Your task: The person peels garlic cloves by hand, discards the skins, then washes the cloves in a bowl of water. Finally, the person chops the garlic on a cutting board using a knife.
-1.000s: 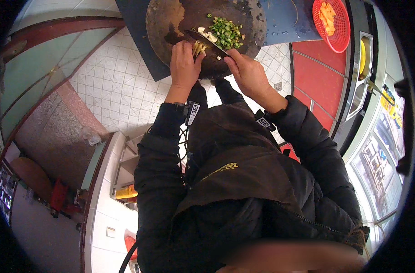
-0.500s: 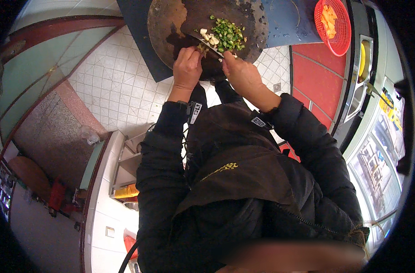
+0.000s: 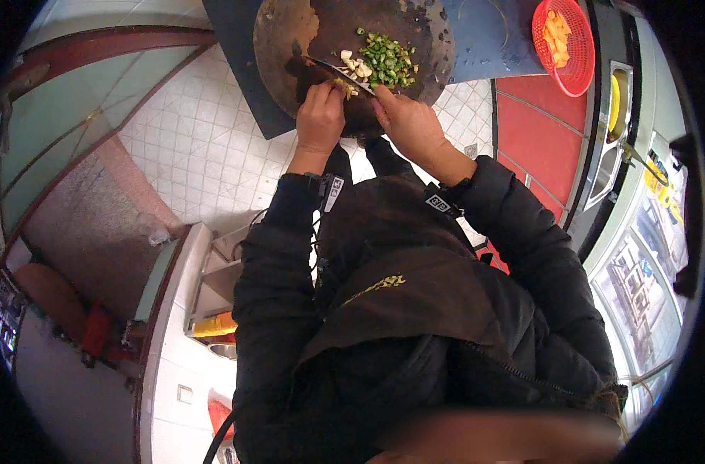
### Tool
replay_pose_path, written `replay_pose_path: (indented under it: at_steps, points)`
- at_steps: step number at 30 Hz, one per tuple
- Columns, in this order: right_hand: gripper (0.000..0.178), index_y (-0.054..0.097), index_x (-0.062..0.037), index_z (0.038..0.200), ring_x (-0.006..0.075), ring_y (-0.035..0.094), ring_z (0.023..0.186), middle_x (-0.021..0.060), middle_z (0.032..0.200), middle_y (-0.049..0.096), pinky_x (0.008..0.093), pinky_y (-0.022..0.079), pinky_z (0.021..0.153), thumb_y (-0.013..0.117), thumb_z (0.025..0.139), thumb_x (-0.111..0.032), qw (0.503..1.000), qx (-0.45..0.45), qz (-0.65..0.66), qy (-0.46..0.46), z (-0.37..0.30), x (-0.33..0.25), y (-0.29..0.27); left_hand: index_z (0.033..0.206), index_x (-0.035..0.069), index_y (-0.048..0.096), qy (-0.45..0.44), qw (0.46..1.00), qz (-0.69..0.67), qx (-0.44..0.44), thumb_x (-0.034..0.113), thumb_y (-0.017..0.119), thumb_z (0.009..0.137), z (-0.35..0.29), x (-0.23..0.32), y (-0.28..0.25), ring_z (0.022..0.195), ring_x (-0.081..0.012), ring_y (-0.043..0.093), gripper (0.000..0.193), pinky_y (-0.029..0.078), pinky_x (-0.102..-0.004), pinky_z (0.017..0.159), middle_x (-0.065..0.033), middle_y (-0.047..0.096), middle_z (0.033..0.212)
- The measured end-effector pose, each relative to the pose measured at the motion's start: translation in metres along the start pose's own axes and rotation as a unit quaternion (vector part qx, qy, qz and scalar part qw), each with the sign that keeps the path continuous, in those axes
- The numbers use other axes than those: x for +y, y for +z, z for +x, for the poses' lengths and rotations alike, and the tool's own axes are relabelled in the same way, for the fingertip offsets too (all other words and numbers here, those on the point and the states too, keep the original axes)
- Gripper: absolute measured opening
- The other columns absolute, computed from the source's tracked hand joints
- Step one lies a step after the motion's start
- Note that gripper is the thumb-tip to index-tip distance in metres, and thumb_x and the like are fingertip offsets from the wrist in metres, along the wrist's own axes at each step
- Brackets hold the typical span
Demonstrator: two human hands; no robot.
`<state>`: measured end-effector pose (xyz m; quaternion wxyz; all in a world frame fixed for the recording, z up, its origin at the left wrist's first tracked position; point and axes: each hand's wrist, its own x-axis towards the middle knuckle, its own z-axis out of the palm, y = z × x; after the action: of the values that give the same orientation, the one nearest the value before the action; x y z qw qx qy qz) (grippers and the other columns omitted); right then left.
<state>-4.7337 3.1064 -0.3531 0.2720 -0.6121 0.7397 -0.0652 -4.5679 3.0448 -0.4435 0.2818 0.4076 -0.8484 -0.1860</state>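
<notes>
A round dark chopping board [image 3: 286, 46] lies in front of me. My right hand [image 3: 410, 124] is closed round the handle of a kitchen knife [image 3: 327, 67], its blade slanting up and left across the board. Against the near side of the blade, the fingers of my left hand [image 3: 320, 120] pinch a small yellowish piece [image 3: 346, 84], perhaps ginger; most of it is hidden by the fingers. Beyond the blade sits a small heap of pale chopped pieces [image 3: 355, 67] that look like garlic. Touching that heap on its right is a larger pile of chopped green peppers [image 3: 389, 60].
The board rests on a dark blue table [image 3: 488, 39]. At the far right a red plastic basket [image 3: 589, 58] holds orange pieces [image 3: 556, 39]. Further right is a steel sink [image 3: 604, 182] with a yellow item in it. Pale floor tiles [image 3: 205, 139] lie at the left.
The knife and my right hand have shifted slightly left. Pale bits now show beside the yellowish piece under my left fingers. The piles stay where they were.
</notes>
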Motion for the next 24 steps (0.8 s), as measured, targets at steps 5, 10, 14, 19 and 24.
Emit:
replay_pose_path:
  at_steps: [5,10,14,19,24]
  points:
    - [0.018,0.049,-0.0110,0.104,0.0425,0.065,0.065,0.0191,0.073,0.065,0.0538,0.053,0.057,0.051,0.099,-0.028,0.999,-0.034,-0.011,0.018,0.001,0.000,0.003,0.084,0.004,0.067,-0.012,0.999,-0.042,0.007,0.002,0.072,0.078,0.002,-0.002,-0.001,0.084,-0.0292,0.064,0.009,0.054,-0.0377,0.073,-0.0080,0.066,0.094]
    - [0.016,0.048,-0.0104,0.099,0.0430,0.064,0.066,0.0183,0.075,0.065,0.0548,0.050,0.057,0.055,0.098,-0.026,1.000,0.001,0.000,0.017,0.009,-0.003,0.023,0.080,0.004,0.064,-0.019,0.999,-0.037,-0.012,0.001,0.071,0.075,0.000,-0.002,-0.001,0.084,-0.0305,0.063,0.010,0.054,-0.0385,0.072,-0.0085,0.065,0.094]
    - [0.017,0.049,-0.0094,0.100,0.0432,0.064,0.069,0.0185,0.075,0.065,0.0539,0.050,0.059,0.055,0.098,-0.025,0.999,0.029,0.019,0.001,0.010,-0.002,0.024,0.080,0.003,0.063,-0.020,0.999,-0.023,-0.012,0.002,0.070,0.076,-0.001,0.000,-0.002,0.085,-0.0310,0.063,0.008,0.055,-0.0396,0.073,-0.0094,0.065,0.097]
    - [0.017,0.050,-0.0089,0.100,0.0432,0.064,0.072,0.0188,0.076,0.065,0.0539,0.050,0.061,0.055,0.098,-0.025,1.000,0.004,0.025,0.006,0.004,-0.004,0.002,0.082,0.002,0.063,-0.010,1.000,-0.015,0.006,0.003,0.068,0.080,-0.001,0.004,-0.002,0.087,-0.0315,0.064,0.005,0.055,-0.0404,0.075,-0.0109,0.064,0.099]
    - [0.018,0.052,-0.0095,0.104,0.0446,0.064,0.069,0.0206,0.077,0.066,0.0557,0.050,0.060,0.054,0.098,-0.026,0.998,-0.052,-0.004,0.042,-0.001,-0.010,-0.005,0.082,0.002,0.063,-0.017,1.000,-0.016,-0.002,0.002,0.068,0.079,0.000,0.004,-0.003,0.087,-0.0325,0.064,0.005,0.055,-0.0400,0.074,-0.0124,0.063,0.097]
